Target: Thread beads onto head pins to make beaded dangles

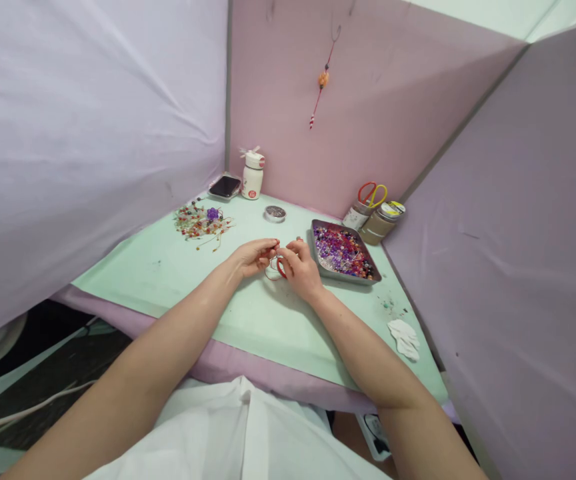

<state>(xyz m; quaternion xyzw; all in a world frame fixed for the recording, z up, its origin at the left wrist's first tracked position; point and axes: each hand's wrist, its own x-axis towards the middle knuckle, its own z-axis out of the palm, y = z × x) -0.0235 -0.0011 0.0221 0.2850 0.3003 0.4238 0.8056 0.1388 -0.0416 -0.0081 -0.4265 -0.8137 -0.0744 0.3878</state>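
Note:
My left hand (254, 256) and my right hand (300, 267) meet over the middle of a pale green table (178, 267). Both are closed in a pinch. The right hand grips a small tool with red handles (280, 267), probably pliers. The left hand's fingertips pinch something tiny and reddish, too small to name, with a thin wire loop (271, 272) hanging below. Just right of my right hand stands a metal tray (374, 275) full of purple, pink and dark beads.
A pile of beaded pins (201, 222) lies at the far left. A dark phone (225, 187), a white bottle (253, 175) and a small round tin (275, 213) stand behind. Jars with scissors (372, 195) sit at the back right, a white cloth (404, 339) near right. Fabric walls enclose three sides; a beaded strand (322, 83) hangs there.

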